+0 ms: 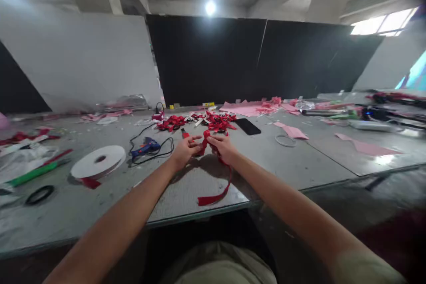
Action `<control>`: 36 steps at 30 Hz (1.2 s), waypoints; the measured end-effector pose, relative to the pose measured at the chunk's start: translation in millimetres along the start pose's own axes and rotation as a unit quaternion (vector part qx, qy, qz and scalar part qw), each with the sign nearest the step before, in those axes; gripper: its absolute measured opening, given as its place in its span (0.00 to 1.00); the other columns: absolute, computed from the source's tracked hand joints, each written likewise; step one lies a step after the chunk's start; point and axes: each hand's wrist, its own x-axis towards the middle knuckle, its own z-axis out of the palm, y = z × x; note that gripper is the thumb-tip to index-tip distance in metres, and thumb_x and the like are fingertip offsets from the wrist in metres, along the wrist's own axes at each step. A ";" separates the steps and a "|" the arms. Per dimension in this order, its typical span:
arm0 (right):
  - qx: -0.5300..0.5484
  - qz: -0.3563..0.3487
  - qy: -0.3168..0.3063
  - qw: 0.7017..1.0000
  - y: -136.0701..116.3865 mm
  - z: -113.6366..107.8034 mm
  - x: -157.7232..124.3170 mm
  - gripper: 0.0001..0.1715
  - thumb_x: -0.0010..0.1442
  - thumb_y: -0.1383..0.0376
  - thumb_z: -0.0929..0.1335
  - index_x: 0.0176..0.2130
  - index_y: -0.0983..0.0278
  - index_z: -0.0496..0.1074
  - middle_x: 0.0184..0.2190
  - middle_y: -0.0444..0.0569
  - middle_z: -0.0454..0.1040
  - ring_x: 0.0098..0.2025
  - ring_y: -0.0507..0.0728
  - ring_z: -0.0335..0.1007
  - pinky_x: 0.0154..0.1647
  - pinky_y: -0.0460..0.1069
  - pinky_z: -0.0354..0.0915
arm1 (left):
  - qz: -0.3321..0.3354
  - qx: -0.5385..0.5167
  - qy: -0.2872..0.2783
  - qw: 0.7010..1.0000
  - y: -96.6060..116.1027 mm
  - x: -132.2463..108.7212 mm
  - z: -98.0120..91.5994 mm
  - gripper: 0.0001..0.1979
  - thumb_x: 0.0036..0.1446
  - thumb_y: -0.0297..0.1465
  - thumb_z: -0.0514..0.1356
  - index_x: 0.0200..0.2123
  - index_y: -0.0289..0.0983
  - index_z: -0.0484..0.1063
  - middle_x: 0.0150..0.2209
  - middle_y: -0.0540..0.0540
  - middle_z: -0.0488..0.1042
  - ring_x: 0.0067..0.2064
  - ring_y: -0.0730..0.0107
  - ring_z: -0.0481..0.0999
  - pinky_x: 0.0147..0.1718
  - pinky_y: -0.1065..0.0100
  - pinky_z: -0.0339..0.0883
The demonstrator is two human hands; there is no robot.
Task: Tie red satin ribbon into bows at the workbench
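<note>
Both of my hands are closed on one length of red ribbon (205, 138), held just above the table near its middle. My left hand (187, 151) pinches the ribbon from the left. Fingers of my right hand (222, 147) grip its looped upper part. A loose tail of it curls down from my right hand to the table near the front edge. Behind the hands lies a pile of red ribbon bows (218, 120), with another cluster of bows (173, 123) to its left. A blue glue gun (145, 147) with a black cord rests left of my left hand.
To the left are a white ribbon spool (97, 162), a black ring (40, 195) and a green stick-like item (33, 175). A black phone (248, 126), a clear ring (285, 140) and pink paper pieces (291, 131) lie to the right. Dark panels (213, 62) stand behind.
</note>
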 end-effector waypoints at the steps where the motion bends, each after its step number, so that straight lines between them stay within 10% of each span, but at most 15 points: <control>1: -0.004 0.000 0.004 1.000 0.1 -0.1 0.9 0.25 0.41 0.51 0.78 0.32 0.67 0.79 0.15 0.36 0.61 0.16 0.44 0.52 0.16 0.44 0.46 | -0.005 -0.014 0.000 1.000 0.4 -0.1 0.4 0.37 0.37 0.33 0.77 0.52 0.31 0.71 0.33 0.45 0.79 0.31 0.68 0.78 0.34 0.67 0.71; 18: 0.027 -0.013 -0.014 0.999 4.2 1.4 3.8 0.23 0.35 0.57 0.82 0.28 0.65 0.76 0.25 0.44 0.77 0.27 0.50 0.71 0.31 0.47 0.65 | 0.013 0.032 -0.012 0.999 -9.3 4.1 0.6 0.34 0.38 0.44 0.75 0.47 0.31 0.79 0.29 0.44 0.80 0.27 0.71 0.75 0.29 0.69 0.69; 36: 0.037 -0.006 -0.043 0.998 -4.2 8.8 -4.9 0.22 0.39 0.54 0.80 0.30 0.65 0.77 0.25 0.44 0.77 0.26 0.51 0.70 0.29 0.47 0.65 | -0.020 0.087 -0.034 0.995 -3.6 -4.4 4.2 0.22 0.40 0.44 0.74 0.31 0.33 0.78 0.23 0.48 0.75 0.22 0.75 0.70 0.23 0.72 0.62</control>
